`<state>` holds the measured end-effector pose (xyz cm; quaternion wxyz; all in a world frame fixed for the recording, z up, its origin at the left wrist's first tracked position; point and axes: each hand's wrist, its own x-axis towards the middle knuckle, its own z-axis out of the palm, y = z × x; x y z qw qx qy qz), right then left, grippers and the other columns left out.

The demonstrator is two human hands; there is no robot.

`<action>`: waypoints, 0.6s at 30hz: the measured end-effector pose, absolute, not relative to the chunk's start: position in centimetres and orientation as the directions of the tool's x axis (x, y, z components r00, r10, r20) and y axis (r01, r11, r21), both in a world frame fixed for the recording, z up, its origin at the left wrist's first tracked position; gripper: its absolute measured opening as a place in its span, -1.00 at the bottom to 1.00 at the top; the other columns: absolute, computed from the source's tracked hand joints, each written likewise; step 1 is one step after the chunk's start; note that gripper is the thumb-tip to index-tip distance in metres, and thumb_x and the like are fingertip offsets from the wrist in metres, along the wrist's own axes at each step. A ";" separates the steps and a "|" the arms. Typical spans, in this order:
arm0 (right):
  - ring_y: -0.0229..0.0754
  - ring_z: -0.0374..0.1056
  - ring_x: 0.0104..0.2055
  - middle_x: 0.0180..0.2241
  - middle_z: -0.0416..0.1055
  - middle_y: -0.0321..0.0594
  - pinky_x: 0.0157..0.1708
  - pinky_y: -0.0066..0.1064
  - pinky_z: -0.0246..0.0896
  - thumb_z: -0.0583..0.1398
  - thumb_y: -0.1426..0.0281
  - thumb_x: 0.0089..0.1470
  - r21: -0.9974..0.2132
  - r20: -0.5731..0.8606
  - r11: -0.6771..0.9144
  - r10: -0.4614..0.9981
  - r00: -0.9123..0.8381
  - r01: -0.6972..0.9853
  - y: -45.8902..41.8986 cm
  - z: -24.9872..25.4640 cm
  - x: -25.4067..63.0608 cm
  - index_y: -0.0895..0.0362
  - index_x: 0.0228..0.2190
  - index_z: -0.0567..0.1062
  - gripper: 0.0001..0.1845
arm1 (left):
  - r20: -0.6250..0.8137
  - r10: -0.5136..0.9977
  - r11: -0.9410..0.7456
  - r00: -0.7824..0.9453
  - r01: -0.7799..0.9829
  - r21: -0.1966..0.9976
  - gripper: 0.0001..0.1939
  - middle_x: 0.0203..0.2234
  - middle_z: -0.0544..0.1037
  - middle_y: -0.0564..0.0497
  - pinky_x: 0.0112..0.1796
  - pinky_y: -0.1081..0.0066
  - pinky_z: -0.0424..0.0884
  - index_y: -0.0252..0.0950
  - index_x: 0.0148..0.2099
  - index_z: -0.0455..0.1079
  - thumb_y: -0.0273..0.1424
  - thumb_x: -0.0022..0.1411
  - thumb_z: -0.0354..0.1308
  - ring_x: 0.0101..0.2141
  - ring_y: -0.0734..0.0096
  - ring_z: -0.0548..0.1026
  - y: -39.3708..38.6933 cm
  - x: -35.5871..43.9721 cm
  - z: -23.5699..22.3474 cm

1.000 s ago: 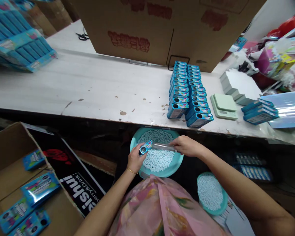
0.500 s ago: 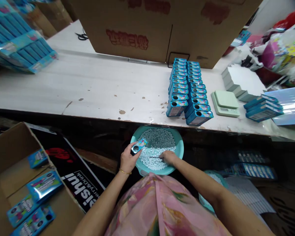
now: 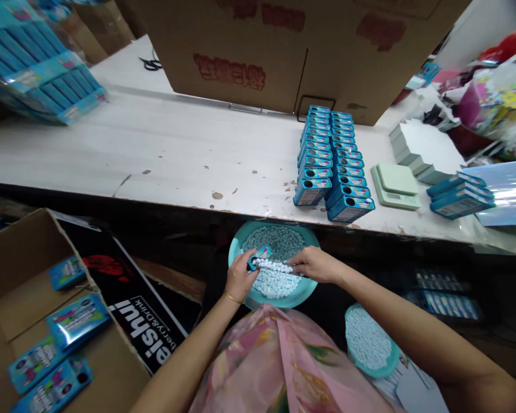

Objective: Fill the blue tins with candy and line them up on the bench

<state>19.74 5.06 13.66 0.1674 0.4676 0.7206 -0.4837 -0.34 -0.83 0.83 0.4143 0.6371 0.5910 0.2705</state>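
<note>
Left hand (image 3: 239, 278), at 9 o'clock in my basin (image 3: 301, 294): fingers curled round the blue tin (image 3: 265, 252). Right hand (image 3: 316, 264), at 3 o'clock: fingers pinched on the clear scoop (image 3: 290, 271), loaded with loose pellets (image 3: 274, 287). The tin, over the basin towards 10 o'clock, I judge light, stiff, slick; best held by its side walls. Beyond, 1 o'clock: similar tins (image 3: 311, 193), tabletop (image 3: 176, 160)

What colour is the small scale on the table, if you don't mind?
Pale green; the scale shows best in the head view.
</note>
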 end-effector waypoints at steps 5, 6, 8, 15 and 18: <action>-0.26 0.26 -0.47 -0.55 0.41 -0.20 -0.55 -0.48 -0.18 0.00 0.51 -0.14 -0.295 -0.739 0.293 0.534 -0.411 0.910 5.8 14.7 17.0 0.13 -0.52 0.49 -0.73 | -0.076 0.965 -0.077 0.252 0.548 0.833 -0.55 -0.17 0.42 -0.05 -0.11 0.28 0.29 -0.27 -0.04 0.22 -0.54 -0.06 0.07 -0.13 0.31 0.35 -1.2 0.0 0.4; -0.24 0.27 -0.45 -0.52 0.42 -0.17 -0.55 -0.48 -0.17 0.00 0.50 -0.14 -0.259 -0.745 0.306 0.540 -0.391 0.916 5.8 15.0 16.8 0.13 -0.50 0.49 -0.73 | -0.068 0.963 -0.091 0.260 0.554 0.828 -0.55 -0.18 0.42 -0.06 -0.12 0.28 0.30 -0.28 -0.04 0.22 -0.54 -0.06 0.07 -0.14 0.30 0.35 -1.2 0.0 0.3; -0.22 0.30 -0.43 -0.49 0.43 -0.13 -0.55 -0.48 -0.15 -0.01 0.49 -0.13 -0.224 -0.747 0.310 0.554 -0.367 0.924 5.7 15.6 17.0 0.14 -0.46 0.50 -0.71 | -0.052 0.965 -0.108 0.258 0.567 0.817 -0.57 -0.18 0.42 -0.08 -0.13 0.29 0.30 -0.31 -0.04 0.22 -0.52 -0.04 0.07 -0.14 0.30 0.35 -1.2 -0.3 0.2; -0.31 0.30 -0.41 -0.46 0.45 -0.27 -0.50 -0.56 -0.04 -0.04 0.52 -0.11 -0.336 -0.722 0.100 0.611 -0.324 0.937 4.0 15.1 21.6 0.07 -0.31 0.50 -0.61 | 0.018 0.942 -0.245 0.334 0.652 0.717 -0.57 -0.13 0.41 -0.09 -0.12 0.25 0.28 -0.28 -0.02 0.20 -0.50 0.00 0.04 -0.11 0.27 0.33 -0.7 -1.6 2.2; -0.26 0.31 -0.32 -0.37 0.47 -0.25 -0.41 -0.55 0.02 -0.04 0.52 -0.12 -0.290 -0.728 0.006 0.648 -0.225 0.957 2.7 12.2 22.6 0.06 -0.27 0.49 -0.58 | 0.024 0.891 -0.358 0.453 0.669 0.652 -0.55 -0.11 0.40 -0.09 -0.10 0.21 0.24 -0.28 -0.04 0.23 -0.56 -0.05 0.03 -0.09 0.24 0.33 -0.2 -1.9 3.6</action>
